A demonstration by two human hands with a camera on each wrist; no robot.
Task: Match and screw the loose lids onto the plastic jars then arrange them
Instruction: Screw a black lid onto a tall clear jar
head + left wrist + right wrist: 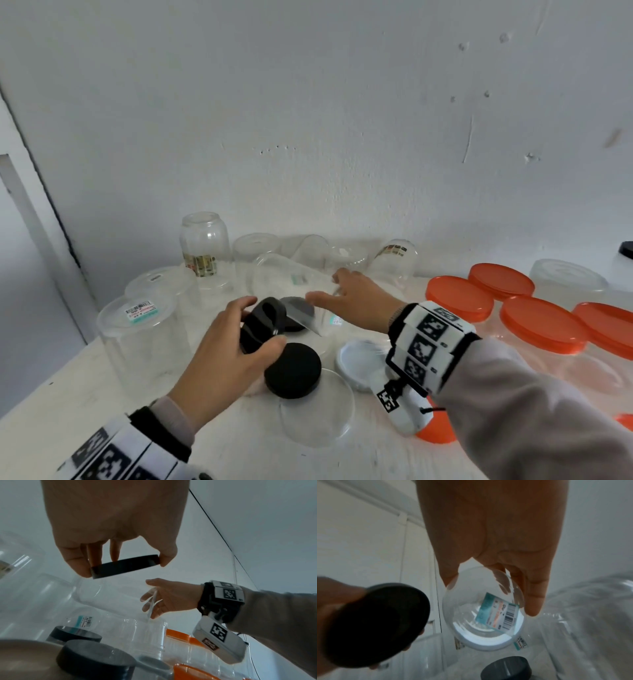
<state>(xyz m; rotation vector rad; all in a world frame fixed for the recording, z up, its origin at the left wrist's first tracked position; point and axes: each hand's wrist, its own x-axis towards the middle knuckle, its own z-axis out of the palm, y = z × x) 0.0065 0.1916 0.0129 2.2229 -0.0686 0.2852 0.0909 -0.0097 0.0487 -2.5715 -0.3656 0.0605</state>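
three views: one head cam, two wrist cams, all on the same patch of table

head looks forward and down over the table [61,404] toward the wall. left wrist sits low under the left hand [116,524], close, facing up and across to the right hand [171,599]. right wrist looks along the right hand into a clear jar [484,615], very near. all three share the held black lid [263,323].

White table [68,394], clear jars [144,339], black lid [293,370], orange-lidded jars [544,329]
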